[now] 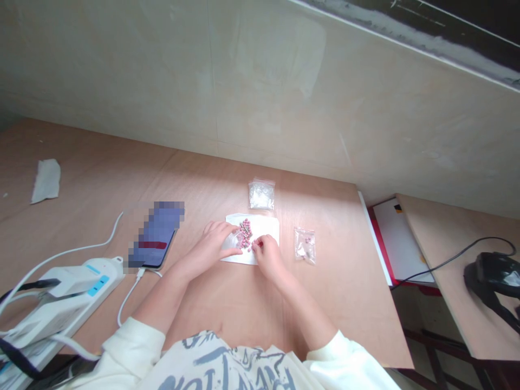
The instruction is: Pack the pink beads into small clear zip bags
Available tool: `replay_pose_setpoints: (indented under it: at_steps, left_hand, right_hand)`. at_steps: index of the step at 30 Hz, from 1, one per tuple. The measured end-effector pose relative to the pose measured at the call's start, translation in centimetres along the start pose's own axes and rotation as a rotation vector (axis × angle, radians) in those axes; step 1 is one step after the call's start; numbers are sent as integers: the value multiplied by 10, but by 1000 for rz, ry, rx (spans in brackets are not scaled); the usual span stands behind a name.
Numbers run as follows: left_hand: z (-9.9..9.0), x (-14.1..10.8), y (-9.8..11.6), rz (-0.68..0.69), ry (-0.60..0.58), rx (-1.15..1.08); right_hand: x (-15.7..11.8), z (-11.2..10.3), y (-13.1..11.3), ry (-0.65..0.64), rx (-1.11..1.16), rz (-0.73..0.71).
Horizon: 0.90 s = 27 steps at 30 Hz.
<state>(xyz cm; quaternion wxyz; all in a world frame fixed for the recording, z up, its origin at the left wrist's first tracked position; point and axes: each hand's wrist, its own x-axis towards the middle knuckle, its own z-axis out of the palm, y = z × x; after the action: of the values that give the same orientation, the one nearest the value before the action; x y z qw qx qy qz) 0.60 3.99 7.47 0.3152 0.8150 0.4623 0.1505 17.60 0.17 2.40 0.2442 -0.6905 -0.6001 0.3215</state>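
Though their grip is unclear, curled fingers (257, 245) flank pink-headed pins (245, 234)

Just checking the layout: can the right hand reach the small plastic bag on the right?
Probably yes: the right hand is closest to the small plastic bag, and only plywood tabletop lies between them.

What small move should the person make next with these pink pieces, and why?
Probably the right hand should pinch one piece from the pile of small pink-tipped pieces on the white paper. Its fingertips are already at the pile's edge, and the small clear bag beside the paper holds only a few.
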Motion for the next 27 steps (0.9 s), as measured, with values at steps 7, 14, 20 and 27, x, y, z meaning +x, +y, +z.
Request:
replay_pose_setpoints:
  at_steps: [7,14,20,27]
  left_hand:
    - [2,-1,0,-5,9,-8]
    - [0,-2,1,-1,1,-24]
    - [0,-1,2,-11,-12,-22]
    - [-3,-2,7,-31,-36,-18]
  right_hand:
    - [1,-1,-8,20,-39,56]
    - [7,2,-10,37,-59,28]
    - [6,0,-12,46,64,31]
    - [2,-8,-32,2,278,-71]
